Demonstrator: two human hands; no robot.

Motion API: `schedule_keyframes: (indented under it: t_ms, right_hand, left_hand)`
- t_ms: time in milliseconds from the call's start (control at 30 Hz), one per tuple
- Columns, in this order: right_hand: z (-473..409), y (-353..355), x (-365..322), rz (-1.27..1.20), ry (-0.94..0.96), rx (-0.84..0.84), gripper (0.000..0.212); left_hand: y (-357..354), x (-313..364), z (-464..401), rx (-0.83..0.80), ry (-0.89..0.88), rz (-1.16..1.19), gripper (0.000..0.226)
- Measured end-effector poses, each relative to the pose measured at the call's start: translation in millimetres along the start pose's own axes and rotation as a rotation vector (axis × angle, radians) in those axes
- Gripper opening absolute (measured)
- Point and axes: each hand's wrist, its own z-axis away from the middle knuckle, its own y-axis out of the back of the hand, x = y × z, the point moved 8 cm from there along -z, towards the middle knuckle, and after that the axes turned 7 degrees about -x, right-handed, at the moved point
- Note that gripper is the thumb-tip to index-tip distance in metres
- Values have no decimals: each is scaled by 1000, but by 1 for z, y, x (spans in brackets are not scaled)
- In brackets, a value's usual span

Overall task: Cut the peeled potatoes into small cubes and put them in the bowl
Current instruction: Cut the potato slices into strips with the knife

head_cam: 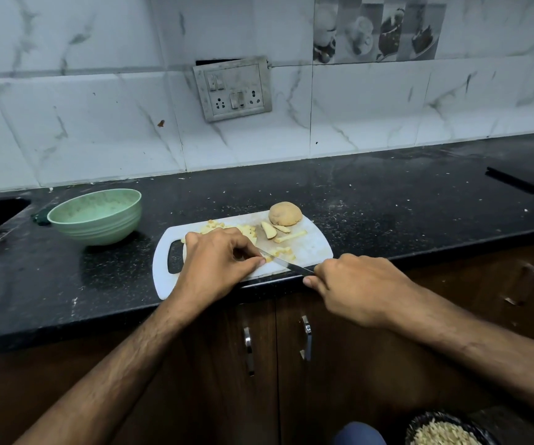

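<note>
Pale potato cubes (283,252), white board (317,248)

Dim, cool, even light; soft shadows lie under the bowl (95,216) on the worktop (387,200). Wide-angle bending curves the edges; corners are soft.

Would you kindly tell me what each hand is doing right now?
Left hand: fingers curled, pinching a potato piece on the cutting board.
Right hand: gripping the knife.
</note>
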Motion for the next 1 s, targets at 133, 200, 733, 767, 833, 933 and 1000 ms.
schedule_keyframes:
  t_ms: [133, 200, 733, 767, 833, 933, 1000]
  right_hand:
    - [-9, -3, -1, -45, -20, -8, 36]
    - [-10, 4, 6, -42, -35, -8, 40]
    - [0, 11, 2, 3, -34, 15, 39]
    - [-1, 12, 4, 19, -44, 19, 38]
    - [-5, 14, 8, 37, -66, 35, 38]
    - [-7, 22, 14, 14, -92, 57, 39]
    - [-4, 22, 12, 1, -81, 36, 41]
  left_hand:
    - [-1, -2, 2, -2, 3, 23, 12]
    - [-1, -3, 3, 19, 11, 37, 14]
    - [-2, -9, 2, 20, 26, 97, 13]
    - [-2, -9, 2, 23, 28, 91, 14]
    - [-2, -9, 3, 27, 29, 100, 15]
    - [-2, -9, 4, 35, 28, 110, 16]
    - [-1, -8, 4, 50, 32, 97, 16]
